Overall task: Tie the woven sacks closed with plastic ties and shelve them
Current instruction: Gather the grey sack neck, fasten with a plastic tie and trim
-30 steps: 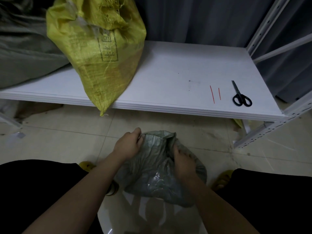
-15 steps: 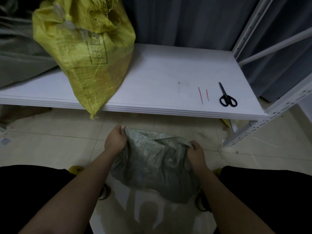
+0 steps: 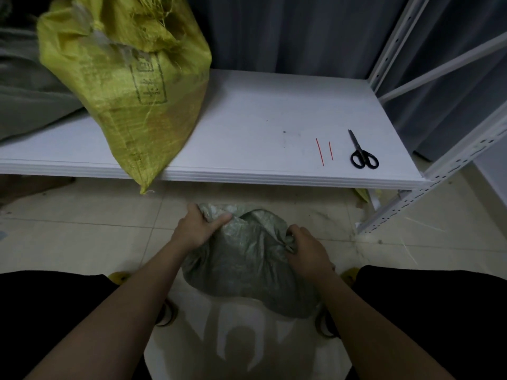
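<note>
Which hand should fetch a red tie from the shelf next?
Right. The right hand is nearer the red ties, which lie on the shelf's right side; the left hand can keep gripping the grey sack.

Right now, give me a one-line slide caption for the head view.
Both hands, left hand and right hand, grip the grey sack mouth; red ties and scissors wait on the shelf.

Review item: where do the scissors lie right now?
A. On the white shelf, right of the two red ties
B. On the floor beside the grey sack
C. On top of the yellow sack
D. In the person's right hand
A: the scissors lie flat on the white shelf, just right of the two red ties, untouched by either hand.
</note>
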{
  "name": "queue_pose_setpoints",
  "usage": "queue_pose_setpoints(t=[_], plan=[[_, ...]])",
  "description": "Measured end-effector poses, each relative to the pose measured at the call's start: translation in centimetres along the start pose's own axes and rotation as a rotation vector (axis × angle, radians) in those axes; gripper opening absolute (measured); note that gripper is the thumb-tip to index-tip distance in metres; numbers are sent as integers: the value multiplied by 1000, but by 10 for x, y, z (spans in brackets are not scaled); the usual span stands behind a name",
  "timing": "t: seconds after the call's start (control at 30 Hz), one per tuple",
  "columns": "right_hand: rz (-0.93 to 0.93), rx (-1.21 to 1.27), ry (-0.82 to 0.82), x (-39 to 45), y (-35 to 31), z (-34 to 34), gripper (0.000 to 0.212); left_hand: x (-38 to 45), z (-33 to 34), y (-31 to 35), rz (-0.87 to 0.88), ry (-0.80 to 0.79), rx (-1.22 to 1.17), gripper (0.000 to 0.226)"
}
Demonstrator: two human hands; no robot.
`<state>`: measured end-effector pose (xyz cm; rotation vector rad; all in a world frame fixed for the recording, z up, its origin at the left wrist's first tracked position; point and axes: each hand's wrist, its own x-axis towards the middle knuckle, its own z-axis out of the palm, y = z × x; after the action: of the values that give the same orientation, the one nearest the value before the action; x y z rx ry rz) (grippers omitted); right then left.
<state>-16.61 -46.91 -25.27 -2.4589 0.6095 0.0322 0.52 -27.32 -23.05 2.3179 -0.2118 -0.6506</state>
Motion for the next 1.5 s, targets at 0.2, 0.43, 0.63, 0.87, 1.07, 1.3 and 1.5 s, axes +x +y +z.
queue_pose_setpoints(t=[0.2,0.43,0.63,0.87,1.07,1.3,1.5], plan=[[-149,-71,62,-6,7,-11,46,11,0,-9,116,60,333,66],[-140,56,122,1,6,-12,40,19,8,-3,96,166,452,47],[202,428,219,18,0,-9,38,17,6,4,265,341,420,44],[479,790,176,32,-10,0,49,6,14,7,239,339,-233,31],[742,1085,-23,41,-18,13,53,2,23,25,121,149,-335,41],[722,1275,-71,39,-16,20,62,-10,30,29,390,-231,303,63],[342,993,-22,21,-11,7,66,-4,40,24,327,4,173,21]])
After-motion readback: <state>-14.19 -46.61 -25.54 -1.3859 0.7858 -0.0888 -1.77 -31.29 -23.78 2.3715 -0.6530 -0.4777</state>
